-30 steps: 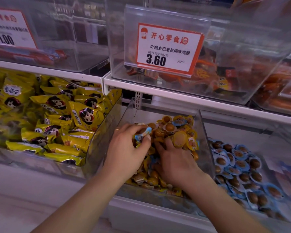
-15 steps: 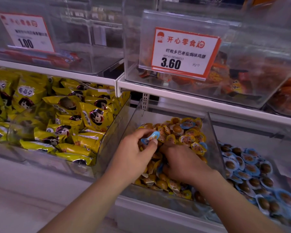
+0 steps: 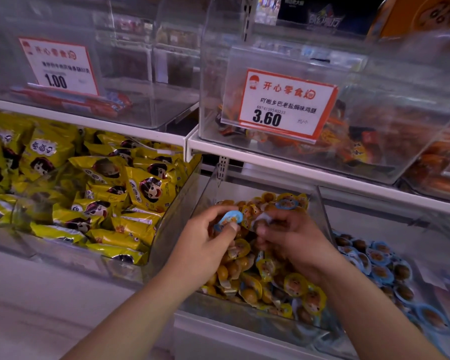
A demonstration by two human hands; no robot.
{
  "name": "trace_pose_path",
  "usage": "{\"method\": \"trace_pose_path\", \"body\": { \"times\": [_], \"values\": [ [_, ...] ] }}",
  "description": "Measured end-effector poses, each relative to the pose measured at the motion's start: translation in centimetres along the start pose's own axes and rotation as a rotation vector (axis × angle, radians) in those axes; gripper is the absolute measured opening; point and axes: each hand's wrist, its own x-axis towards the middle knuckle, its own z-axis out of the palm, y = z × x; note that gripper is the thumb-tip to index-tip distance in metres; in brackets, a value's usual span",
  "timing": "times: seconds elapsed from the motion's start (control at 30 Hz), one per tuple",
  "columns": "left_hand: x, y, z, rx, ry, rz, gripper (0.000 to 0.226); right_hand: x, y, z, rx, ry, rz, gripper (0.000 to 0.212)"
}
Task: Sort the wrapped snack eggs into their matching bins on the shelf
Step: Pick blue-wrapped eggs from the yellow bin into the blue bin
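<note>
A clear middle bin point(image 3: 321, 203) holds a heap of yellow-wrapped eggs point(image 3: 294, 284), with a blue-wrapped egg point(image 3: 286, 203) lying on top at the back. My left hand point(image 3: 200, 245) hovers over the heap and pinches another blue-wrapped egg point(image 3: 229, 219) between thumb and fingers. My right hand point(image 3: 294, 240) is beside it with curled fingers gripping a wrapped egg point(image 3: 260, 222) whose colour is blurred. The bin to the right point(image 3: 411, 224) holds blue-wrapped eggs point(image 3: 374, 261).
Left of the middle bin is a bin of yellow snack bags point(image 3: 89, 193). The upper shelf point(image 3: 296, 170) overhangs closely, carrying clear bins with a 3.60 price tag point(image 3: 286, 105) and a 1.00 tag point(image 3: 59, 66). A white shelf front point(image 3: 50, 294) runs below.
The view has closed in on the middle bin. My right hand has lifted out of the heap with an egg in its fingers. My left hand still pinches the blue egg.
</note>
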Motion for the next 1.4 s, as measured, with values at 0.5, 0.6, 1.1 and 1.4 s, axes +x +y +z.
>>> {"method": "trace_pose_path", "body": {
  "times": [0.5, 0.6, 1.1, 1.4],
  "values": [
    [-0.7, -0.5, 1.7, 1.099, -0.288, 0.282, 0.033, 0.2, 3.4, 0.4, -1.328, 0.026, 0.030, 0.034],
    [0.2, -0.7, 1.0, 1.128, -0.380, 0.228, 0.036, 0.6, 3.6, 0.1, -1.323, -0.035, 0.041, 0.042],
    [1.3, -1.3, 2.4, 1.276, -0.112, 0.248, 0.018, -1.3, 0.6, -1.4, -1.083, 0.387, -0.312, 0.014],
    [0.6, -1.3, 3.0, 1.367, -0.367, 0.269, 0.045, -0.3, 2.2, -0.9, -1.436, 0.171, -0.067, 0.058]
  ]
}}
